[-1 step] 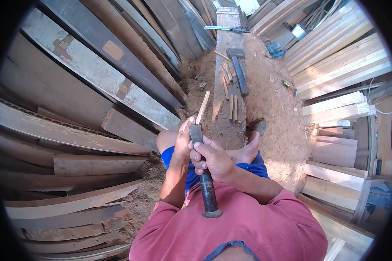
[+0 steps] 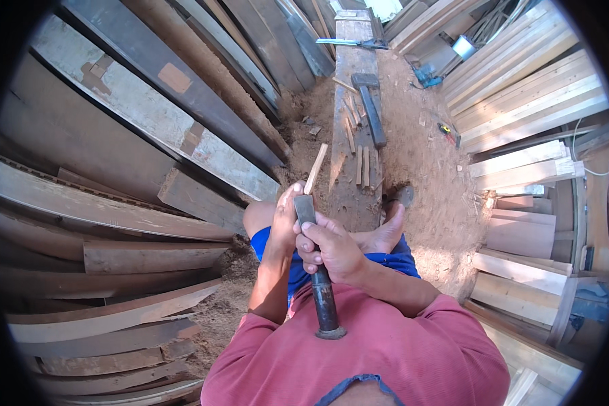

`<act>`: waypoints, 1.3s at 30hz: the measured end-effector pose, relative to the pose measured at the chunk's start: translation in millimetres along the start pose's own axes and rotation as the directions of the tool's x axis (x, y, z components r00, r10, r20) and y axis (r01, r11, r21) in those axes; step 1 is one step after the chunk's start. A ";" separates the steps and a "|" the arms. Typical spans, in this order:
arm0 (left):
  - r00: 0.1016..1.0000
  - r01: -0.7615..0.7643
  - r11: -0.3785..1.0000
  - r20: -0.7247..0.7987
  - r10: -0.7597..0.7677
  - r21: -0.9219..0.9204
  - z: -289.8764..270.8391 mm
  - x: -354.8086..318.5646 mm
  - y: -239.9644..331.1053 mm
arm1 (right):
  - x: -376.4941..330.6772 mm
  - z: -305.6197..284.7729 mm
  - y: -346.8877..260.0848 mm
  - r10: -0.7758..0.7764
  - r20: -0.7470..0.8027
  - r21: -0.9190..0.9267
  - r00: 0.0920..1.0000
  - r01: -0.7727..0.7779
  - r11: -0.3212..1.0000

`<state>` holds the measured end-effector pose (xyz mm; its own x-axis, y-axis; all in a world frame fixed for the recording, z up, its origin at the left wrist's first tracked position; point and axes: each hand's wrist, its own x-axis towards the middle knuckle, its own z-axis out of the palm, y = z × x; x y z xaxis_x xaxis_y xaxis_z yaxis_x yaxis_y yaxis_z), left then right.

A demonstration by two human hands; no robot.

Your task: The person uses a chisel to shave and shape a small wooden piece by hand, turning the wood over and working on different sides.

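Wooden stick (image 2: 315,169) base hidden behind hands (image 2: 318,237).

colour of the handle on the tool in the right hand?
Dark, near-black handle, gripped by the right hand. Clearest in the head view.

Right hand (image 2: 335,247): closed in a fist, knuckles up, fingers (image 2: 311,249) curled fully around what it grips. Wrist straight; forearm runs down and right to a bent elbow in a red sleeve.

Left hand (image 2: 288,213): sits just ahead of the right hand and touching it, fingers pinched together near the fingertips, thumb side facing up. Left forearm bare, nearly vertical in view, elbow bent close to the torso.

Both hands meet at centre, above the knees.
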<state>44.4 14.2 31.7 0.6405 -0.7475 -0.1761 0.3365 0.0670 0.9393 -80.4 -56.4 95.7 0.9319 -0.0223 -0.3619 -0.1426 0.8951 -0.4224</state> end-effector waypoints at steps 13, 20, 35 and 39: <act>0.931 0.350 0.917 -0.042 -0.364 -0.192 -9.1 -122.1 -63.1 | -55.6 -28.2 -64.7 -0.486 -0.144 -0.321 0.862 0.424 0.847; 0.925 0.355 0.927 0.187 -0.330 -0.121 29.5 -45.8 -19.0 | -8.1 -37.6 -57.7 -0.395 -0.110 -0.593 0.912 0.259 0.762; 0.344 -0.535 0.684 0.612 0.712 -0.495 100.5 -71.1 211.8 | -27.4 -87.5 -43.8 -0.422 -0.309 -0.630 0.852 0.149 0.762; 0.298 -0.458 0.670 0.610 0.734 -0.584 105.5 -77.9 214.1 | -24.0 -79.4 -39.8 -0.472 -0.278 -0.636 0.836 0.208 0.743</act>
<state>-6.4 17.0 277.5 0.0168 -0.5764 0.8170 0.3348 0.7732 0.5386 -123.6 -126.8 55.1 0.7540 -0.5653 -0.3346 -0.1246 0.3770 -0.9178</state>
